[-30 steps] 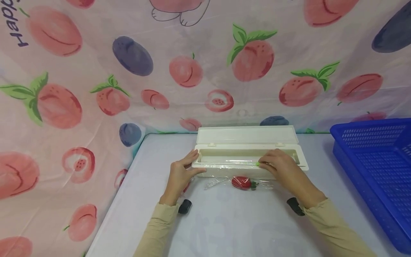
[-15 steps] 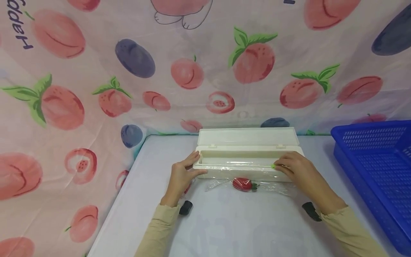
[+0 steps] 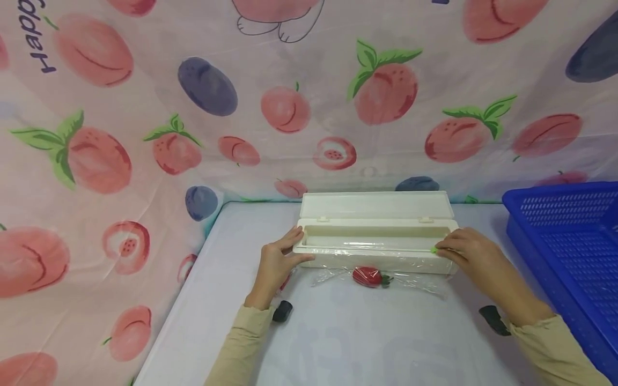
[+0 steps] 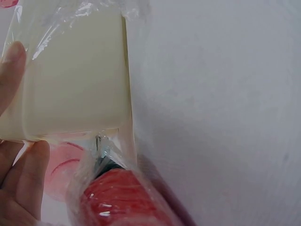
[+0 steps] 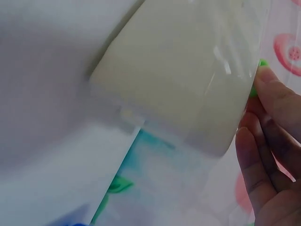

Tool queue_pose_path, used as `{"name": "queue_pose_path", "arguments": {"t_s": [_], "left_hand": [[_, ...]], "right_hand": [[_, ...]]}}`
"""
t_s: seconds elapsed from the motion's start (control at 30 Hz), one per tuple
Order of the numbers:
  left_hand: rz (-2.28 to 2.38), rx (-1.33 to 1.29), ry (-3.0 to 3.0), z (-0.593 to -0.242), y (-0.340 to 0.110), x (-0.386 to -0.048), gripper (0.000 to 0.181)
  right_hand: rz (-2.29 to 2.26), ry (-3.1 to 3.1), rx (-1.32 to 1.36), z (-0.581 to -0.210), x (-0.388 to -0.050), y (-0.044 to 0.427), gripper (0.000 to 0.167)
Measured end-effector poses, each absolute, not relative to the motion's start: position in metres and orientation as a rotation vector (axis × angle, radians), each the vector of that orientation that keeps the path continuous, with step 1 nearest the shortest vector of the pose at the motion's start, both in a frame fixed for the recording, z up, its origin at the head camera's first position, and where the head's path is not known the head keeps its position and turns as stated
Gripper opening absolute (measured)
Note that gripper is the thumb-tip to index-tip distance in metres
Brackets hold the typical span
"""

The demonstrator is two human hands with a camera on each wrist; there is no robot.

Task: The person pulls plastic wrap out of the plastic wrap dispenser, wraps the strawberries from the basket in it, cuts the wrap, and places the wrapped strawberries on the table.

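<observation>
A long white cling film dispenser box [image 3: 347, 260] stands on the table in the head view, its lid [image 3: 376, 205] tipped back. My left hand [image 3: 275, 268] grips the box's left end, thumb at the front. At the right end my right hand [image 3: 478, 262] pinches a small green slide cutter [image 3: 434, 250], also visible in the right wrist view as a green slider [image 5: 263, 62]. Clear film [image 3: 420, 284] hangs over the front edge. In front lies a red strawberry [image 3: 368, 276] under film. The left wrist view has another film-wrapped red item [image 4: 122, 197] with a dark green top.
A blue perforated basket [image 3: 531, 241] stands on the right side of the table [image 3: 367, 343]. Behind and to the left hangs a fruit-printed cloth [image 3: 299, 59]. Dark straps [image 3: 282, 311] sit at both wrists.
My right hand has slid the green cutter rightward along the front rim, from right of the middle to near the right end. The left hand has stayed on the box.
</observation>
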State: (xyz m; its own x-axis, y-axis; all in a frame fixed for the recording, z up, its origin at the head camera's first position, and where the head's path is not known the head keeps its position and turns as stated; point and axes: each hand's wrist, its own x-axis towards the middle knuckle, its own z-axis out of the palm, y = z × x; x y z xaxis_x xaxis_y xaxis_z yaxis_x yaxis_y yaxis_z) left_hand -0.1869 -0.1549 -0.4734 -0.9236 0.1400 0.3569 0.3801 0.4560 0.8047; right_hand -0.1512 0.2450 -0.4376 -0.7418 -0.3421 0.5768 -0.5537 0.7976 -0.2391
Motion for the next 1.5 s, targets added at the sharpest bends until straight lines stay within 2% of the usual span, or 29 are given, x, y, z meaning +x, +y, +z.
{"name": "queue_pose_path", "arguments": {"t_s": [0.2, 1.1, 1.37, 1.5], "left_hand": [[-1.455, -0.456, -2.462, -0.474, -0.155, -0.187, 0.066], [-1.494, -0.448, -2.400, -0.474, -0.150, -0.188, 0.064], [-1.479, -0.460, -2.431, -0.474, -0.153, -0.187, 0.065], [-1.466, -0.441, -2.450, -0.474, -0.154, -0.187, 0.066]], "right_hand": [[0.548, -2.428, 0.620, -0.439, -0.149, 0.255, 0.027], [0.498, -2.509, 0.529, -0.434, -0.141, 0.281, 0.025], [0.495, -2.554, 0.523, -0.435, -0.140, 0.279, 0.022], [0.502, -2.565, 0.542, -0.434, -0.138, 0.272, 0.026]]}}
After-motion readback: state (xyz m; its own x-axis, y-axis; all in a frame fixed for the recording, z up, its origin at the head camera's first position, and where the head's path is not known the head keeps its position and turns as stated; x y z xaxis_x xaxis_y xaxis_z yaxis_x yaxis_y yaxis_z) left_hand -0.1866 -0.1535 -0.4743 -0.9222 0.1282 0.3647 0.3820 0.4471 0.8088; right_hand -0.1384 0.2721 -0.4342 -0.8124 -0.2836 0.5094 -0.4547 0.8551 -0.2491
